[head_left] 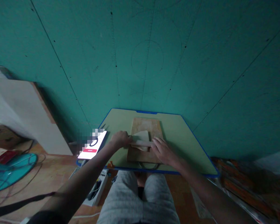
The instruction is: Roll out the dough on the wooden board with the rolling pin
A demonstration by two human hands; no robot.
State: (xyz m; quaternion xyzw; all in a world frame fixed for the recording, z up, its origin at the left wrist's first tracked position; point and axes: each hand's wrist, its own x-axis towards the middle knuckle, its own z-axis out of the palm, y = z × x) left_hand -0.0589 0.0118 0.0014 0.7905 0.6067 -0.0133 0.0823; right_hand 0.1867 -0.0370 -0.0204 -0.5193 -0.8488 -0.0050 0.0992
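Note:
A pale wooden rolling pin lies crosswise over a thin, pale sheet of dough on a wooden board. My left hand is closed around the pin's left end. At the other end, my right hand holds the pin with its fingers over the top. Dough shows both behind and in front of the pin, and the part directly beneath it is hidden.
The board rests on a light table with a blue edge, against a green wall. A lit phone or tablet screen is at the table's left. An orange clip sits at the front edge, and a power strip lies below.

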